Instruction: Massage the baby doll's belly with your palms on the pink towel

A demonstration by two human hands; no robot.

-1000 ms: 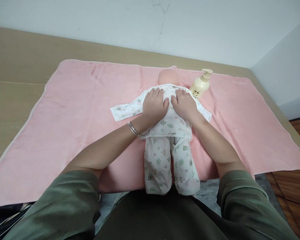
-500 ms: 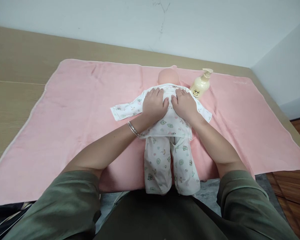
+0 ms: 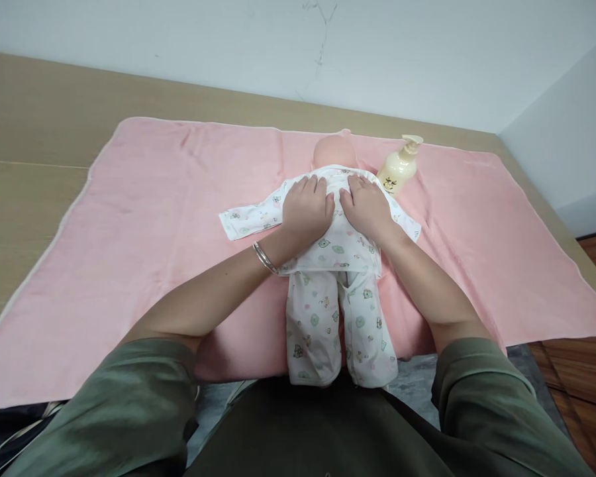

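Observation:
A doll (image 3: pixel 335 255) in a white printed top and trousers lies on a pink blanket (image 3: pixel 179 218), its bald head at the far end and its legs towards me. No face shows on it. Flat on the left side of its upper torso rests my left hand (image 3: pixel 308 207), holding nothing, with a silver bangle at the wrist. My right hand (image 3: pixel 366 207) lies open on the right side of the torso, thumb towards the other thumb, a small gap between them. The doll's sleeves spread out to both sides.
A cream pump bottle (image 3: pixel 398 169) stands on the blanket just right of the doll's head. Beneath the blanket is a wooden table (image 3: pixel 34 126), with a pale wall (image 3: pixel 228 46) behind it. Brown wood panelling (image 3: pixel 576 391) shows at the lower right.

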